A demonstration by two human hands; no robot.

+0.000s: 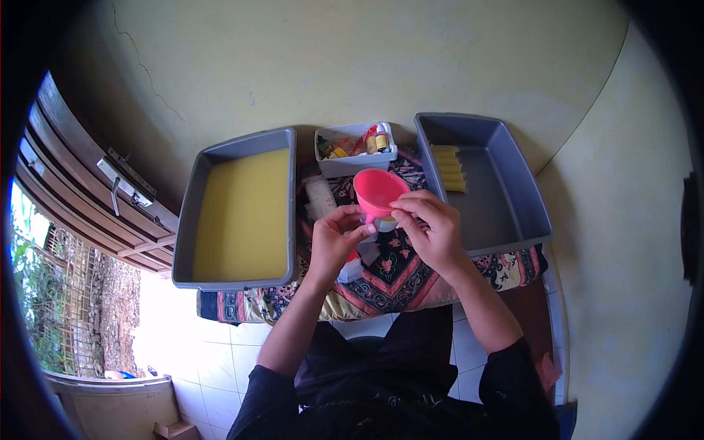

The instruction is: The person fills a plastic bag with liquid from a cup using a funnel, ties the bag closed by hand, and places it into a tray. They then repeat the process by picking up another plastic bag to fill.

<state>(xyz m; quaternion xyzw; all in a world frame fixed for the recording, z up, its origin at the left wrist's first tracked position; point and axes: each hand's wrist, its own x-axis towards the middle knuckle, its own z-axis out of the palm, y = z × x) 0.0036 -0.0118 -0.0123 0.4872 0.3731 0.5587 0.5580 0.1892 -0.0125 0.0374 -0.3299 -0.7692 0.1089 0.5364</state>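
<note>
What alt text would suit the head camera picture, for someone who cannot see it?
Seen from above, a left hand and a right hand hold a pink plastic funnel over a patterned cloth. Left of them lies a grey rectangular tray filled with yellow material; right of them, a second grey tray holds a few pale yellow bars.

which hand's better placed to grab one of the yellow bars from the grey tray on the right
Right, probably. The right hand sits beside that grey tray, nearest the yellow bars; the left hand is further off, and both grip the pink funnel.
</note>
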